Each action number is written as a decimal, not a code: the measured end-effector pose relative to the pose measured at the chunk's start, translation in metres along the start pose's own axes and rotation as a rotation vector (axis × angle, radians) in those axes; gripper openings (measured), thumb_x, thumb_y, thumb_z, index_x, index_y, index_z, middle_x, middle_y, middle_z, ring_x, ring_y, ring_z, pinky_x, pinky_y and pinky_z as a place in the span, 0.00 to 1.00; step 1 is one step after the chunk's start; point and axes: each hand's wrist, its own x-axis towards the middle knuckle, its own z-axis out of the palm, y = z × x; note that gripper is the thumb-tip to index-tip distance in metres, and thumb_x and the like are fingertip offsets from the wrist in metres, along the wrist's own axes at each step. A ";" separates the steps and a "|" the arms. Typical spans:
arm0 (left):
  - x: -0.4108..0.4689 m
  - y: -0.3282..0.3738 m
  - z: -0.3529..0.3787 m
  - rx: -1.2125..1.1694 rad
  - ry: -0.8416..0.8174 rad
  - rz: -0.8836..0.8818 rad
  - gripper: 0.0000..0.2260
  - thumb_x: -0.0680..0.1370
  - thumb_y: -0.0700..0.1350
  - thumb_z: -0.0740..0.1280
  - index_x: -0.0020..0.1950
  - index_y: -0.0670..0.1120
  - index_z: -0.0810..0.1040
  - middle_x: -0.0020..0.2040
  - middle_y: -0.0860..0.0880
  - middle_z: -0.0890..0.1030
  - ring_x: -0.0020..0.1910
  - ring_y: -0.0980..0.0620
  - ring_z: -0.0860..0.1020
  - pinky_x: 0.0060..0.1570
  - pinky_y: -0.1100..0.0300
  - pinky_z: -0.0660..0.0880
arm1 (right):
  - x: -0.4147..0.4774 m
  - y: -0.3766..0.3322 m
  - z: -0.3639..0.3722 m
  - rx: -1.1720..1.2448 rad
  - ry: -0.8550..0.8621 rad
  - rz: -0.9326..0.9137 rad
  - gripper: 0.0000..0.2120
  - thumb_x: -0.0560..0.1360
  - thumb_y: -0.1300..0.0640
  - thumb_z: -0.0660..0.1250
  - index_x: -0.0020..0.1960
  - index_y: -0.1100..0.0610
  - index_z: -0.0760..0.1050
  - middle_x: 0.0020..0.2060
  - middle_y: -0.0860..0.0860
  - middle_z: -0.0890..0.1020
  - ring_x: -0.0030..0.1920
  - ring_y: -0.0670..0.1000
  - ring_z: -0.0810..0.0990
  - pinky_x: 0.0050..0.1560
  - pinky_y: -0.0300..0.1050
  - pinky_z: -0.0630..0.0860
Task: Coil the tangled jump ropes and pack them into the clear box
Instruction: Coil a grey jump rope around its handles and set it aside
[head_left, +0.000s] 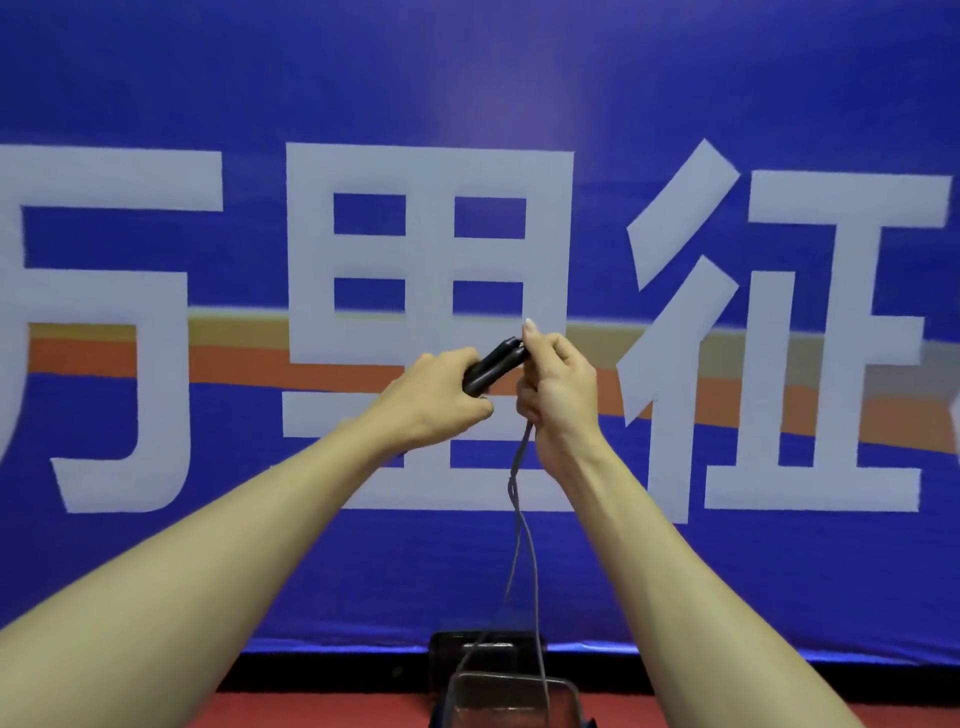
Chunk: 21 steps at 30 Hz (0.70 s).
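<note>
**Handles paired, cord hanging to box**

Left hand (436, 395): fingers clamped round two smooth black cylindrical handles (493, 364), side by side. Right hand (558, 395): fingers pinch the handle tips and close on the thin grey cord (519, 519). Two strands hang, crossing, down to one clear hard-walled box (511, 686). Blue banner (675, 104) behind.

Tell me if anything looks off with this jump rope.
The grey cord hanging below the right hand is twisted: its two strands cross each other before parting toward the clear box. The left hand grips the paired black handles too. Nothing looks damaged.
</note>
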 end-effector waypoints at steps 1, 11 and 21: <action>-0.001 -0.002 0.001 -0.071 -0.026 -0.027 0.04 0.75 0.46 0.67 0.45 0.47 0.74 0.35 0.47 0.78 0.31 0.49 0.73 0.31 0.55 0.72 | 0.003 -0.002 0.000 0.036 0.026 -0.002 0.15 0.79 0.51 0.66 0.36 0.56 0.69 0.24 0.46 0.64 0.22 0.45 0.59 0.22 0.37 0.56; -0.004 0.008 0.016 -0.412 0.105 -0.242 0.18 0.80 0.57 0.65 0.35 0.47 0.70 0.26 0.52 0.68 0.24 0.53 0.63 0.24 0.62 0.60 | 0.001 -0.011 -0.027 -0.164 -0.143 0.062 0.23 0.78 0.39 0.59 0.41 0.58 0.73 0.24 0.50 0.67 0.23 0.49 0.68 0.27 0.42 0.70; -0.030 0.005 0.029 -1.116 0.303 -0.560 0.16 0.81 0.54 0.63 0.38 0.46 0.69 0.37 0.47 0.74 0.21 0.54 0.61 0.21 0.63 0.60 | -0.051 0.058 -0.054 -0.608 -0.541 0.234 0.18 0.82 0.47 0.57 0.39 0.57 0.69 0.27 0.51 0.69 0.26 0.54 0.77 0.38 0.66 0.78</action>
